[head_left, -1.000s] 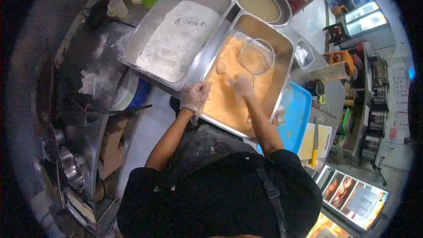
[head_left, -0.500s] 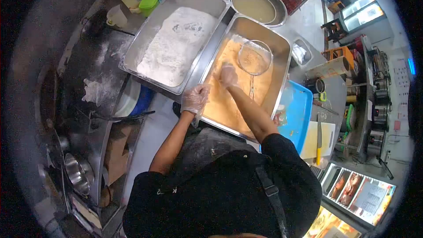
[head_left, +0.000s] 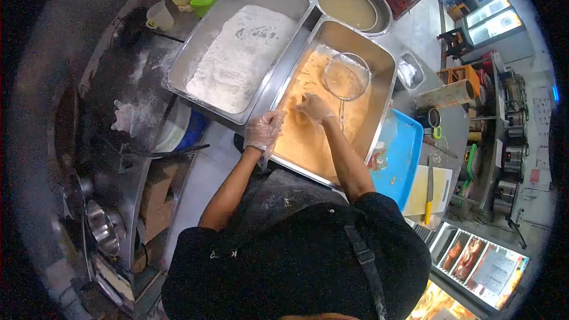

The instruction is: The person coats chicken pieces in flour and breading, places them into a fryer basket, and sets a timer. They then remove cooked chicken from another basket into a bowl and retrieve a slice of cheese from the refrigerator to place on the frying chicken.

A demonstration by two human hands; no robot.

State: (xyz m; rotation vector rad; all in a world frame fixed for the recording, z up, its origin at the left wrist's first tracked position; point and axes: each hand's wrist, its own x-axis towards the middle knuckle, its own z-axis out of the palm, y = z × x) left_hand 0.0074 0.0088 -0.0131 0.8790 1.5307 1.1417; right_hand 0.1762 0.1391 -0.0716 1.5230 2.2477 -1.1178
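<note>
A deep metal tray [head_left: 388, 92] holds orange-tan powder [head_left: 314, 148]. My right hand [head_left: 317, 108], in a clear plastic glove, is over the powder near the tray's middle, its fingers partly curled; whether it pinches any powder is too small to tell. At the tray's left edge is my left hand [head_left: 264, 130], also gloved, with fingers curled; what it holds, if anything, is hidden. A round wire strainer [head_left: 346, 76] lies on the powder beyond my right hand, its handle pointing toward me.
Left of the powder tray stands another metal tray [head_left: 195, 32] with white flour [head_left: 240, 53]. A bowl of cloudy liquid [head_left: 347, 7] sits behind. To the right are a blue tray [head_left: 403, 154], a cutting board [head_left: 440, 186] and a yellow-handled knife [head_left: 429, 192].
My right hand has shifted slightly right and toward me over the powder, and its fingers now show more. A darker hollow shows in the powder beside it. My left hand stays near the tray's edge.
</note>
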